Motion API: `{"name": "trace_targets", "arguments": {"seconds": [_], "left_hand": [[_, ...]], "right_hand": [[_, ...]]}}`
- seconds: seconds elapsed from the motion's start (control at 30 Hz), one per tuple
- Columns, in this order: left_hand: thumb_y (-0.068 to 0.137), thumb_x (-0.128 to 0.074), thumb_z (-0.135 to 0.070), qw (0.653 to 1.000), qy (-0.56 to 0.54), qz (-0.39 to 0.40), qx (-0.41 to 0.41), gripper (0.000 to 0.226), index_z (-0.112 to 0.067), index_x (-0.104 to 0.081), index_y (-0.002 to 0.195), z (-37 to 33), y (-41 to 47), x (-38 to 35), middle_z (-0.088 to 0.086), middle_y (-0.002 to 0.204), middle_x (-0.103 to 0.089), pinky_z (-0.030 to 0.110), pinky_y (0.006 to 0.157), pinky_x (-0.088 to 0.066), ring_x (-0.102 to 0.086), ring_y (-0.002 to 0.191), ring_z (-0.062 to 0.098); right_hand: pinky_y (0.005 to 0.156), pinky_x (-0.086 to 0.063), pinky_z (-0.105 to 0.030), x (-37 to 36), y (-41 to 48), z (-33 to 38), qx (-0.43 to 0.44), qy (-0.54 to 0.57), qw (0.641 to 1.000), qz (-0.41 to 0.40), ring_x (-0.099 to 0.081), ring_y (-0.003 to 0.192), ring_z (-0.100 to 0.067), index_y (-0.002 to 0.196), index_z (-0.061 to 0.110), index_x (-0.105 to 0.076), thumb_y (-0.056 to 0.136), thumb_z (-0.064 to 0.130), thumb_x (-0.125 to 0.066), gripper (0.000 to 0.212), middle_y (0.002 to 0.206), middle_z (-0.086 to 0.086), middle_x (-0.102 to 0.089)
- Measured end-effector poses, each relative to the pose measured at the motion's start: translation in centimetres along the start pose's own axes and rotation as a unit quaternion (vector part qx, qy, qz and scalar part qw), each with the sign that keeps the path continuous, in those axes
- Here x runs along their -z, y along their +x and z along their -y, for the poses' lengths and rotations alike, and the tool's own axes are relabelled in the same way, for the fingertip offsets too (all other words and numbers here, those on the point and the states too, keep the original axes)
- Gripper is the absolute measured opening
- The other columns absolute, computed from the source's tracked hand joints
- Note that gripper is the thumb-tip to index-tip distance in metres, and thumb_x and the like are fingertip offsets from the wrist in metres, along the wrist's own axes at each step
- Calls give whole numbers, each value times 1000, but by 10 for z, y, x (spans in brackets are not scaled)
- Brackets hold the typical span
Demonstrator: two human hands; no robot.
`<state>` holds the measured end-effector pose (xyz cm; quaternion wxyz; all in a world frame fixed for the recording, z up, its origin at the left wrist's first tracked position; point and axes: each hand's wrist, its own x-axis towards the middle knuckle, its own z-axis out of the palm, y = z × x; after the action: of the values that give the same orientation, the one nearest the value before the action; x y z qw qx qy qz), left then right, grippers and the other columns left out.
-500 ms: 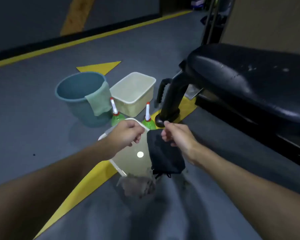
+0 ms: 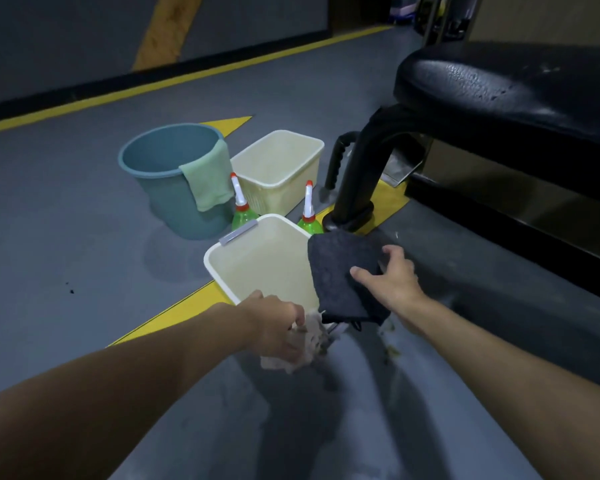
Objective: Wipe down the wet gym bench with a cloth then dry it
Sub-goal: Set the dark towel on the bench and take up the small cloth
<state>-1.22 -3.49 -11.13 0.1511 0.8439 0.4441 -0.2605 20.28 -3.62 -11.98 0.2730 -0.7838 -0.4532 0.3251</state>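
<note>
A blue bucket (image 2: 174,181) with a green cloth (image 2: 208,178) draped over its rim stands on the grey floor (image 2: 66,237), up and to the left of the left hand (image 2: 279,329). Beyond that hand sit two green spray bottles (image 2: 243,211) and two cream tubs, the near tub (image 2: 257,261) just above the knuckles and the far basket (image 2: 281,164) behind it. The left hand is curled shut around a pale rag (image 2: 309,336) at the near tub's lower rim. Just to its right, the right hand (image 2: 392,277) grips a dark cloth (image 2: 340,271), thumb and fingers spread across it, over the tub's right edge. Above and to the right of the right hand stands the black bench (image 2: 516,95), droplets shining on its pad.
</note>
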Motion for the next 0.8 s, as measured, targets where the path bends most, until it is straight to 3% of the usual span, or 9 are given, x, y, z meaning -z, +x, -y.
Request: {"name": "trace_targets", "arguments": {"seconds": [0.07, 0.13, 0.2, 0.27, 0.37, 0.43, 0.53, 0.67, 0.8], "left_hand": [[78, -61, -66, 1000, 5, -5, -4, 51, -34, -56, 116, 3, 1, -4, -6, 113, -63, 39, 94, -31, -52, 106, 23], [77, -62, -64, 1000, -16, -8, -8, 32, -34, -58, 86, 7, 3, -8, -7, 94, -61, 41, 94, -33, -50, 96, 24], [76, -61, -64, 999, -25, -16, -16, 36, -29, -52, 75, 10, 5, -11, -7, 86, -58, 43, 93, -35, -47, 88, 23], [78, -60, -59, 998, -42, -28, -27, 32, -28, -51, 74, 8, 4, -8, -9, 85, -58, 43, 92, -35, -46, 84, 21], [85, -60, -40, 992, -107, -55, -40, 21, -22, -54, 76, 3, 0, 6, -7, 80, -59, 35, 84, -32, -51, 79, 19], [87, -64, -36, 972, -213, -83, -46, 22, -19, -57, 75, 4, -4, 19, -4, 74, -62, 27, 71, -38, -58, 71, 16], [89, -70, -27, 900, -421, -108, -30, 20, -12, -65, 78, 7, -13, 44, 0, 72, -66, 22, 61, -44, -58, 65, 11], [94, -64, -29, 804, -583, -118, -18, 30, 0, -72, 95, 9, -16, 67, 17, 94, -75, 35, 77, -53, -69, 79, 21], [96, -59, -28, 694, -711, -109, -35, 25, -8, -73, 94, -5, -12, 83, 5, 84, -74, 27, 69, -51, -69, 72, 14]], "right_hand": [[99, -48, -48, -1, 3, -6, -28, 78, 996, 37, -51, 121, -32, 151, 20, -20, 75, 45, -82, 101, 142, -9, -42], [86, -53, -41, -4, 1, -9, -62, 146, 984, 80, -55, 108, -26, 154, 17, -13, 77, 36, -83, 106, 130, -2, -46], [70, -53, -37, -7, 0, -9, -85, 182, 976, 89, -58, 97, -23, 148, 14, -25, 77, 30, -85, 94, 123, -1, -51], [59, -53, -34, -8, 1, -5, -108, 206, 968, 96, -62, 86, -21, 129, 10, -41, 76, 25, -86, 71, 117, -7, -60], [52, -49, -30, -6, 4, 0, -134, 224, 959, 111, -63, 74, -20, 111, 6, -51, 79, 18, -83, 47, 92, -6, -62], [51, -47, -29, -7, 5, 0, -142, 239, 955, 101, -64, 74, -22, 111, 4, -54, 78, 17, -84, 47, 90, -8, -64], [53, -49, -29, -10, 4, 1, -136, 261, 954, 62, -66, 80, -25, 116, 4, -54, 72, 16, -86, 56, 101, -12, -66], [57, -52, -31, 0, 1, 8, -97, 288, 952, 29, -65, 84, -27, 117, 9, -50, 71, 11, -83, 57, 105, -11, -64], [65, -57, -35, 19, -4, 16, -38, 317, 948, 11, -68, 83, -24, 109, 15, -53, 73, 5, -77, 45, 99, -8, -67]]}}
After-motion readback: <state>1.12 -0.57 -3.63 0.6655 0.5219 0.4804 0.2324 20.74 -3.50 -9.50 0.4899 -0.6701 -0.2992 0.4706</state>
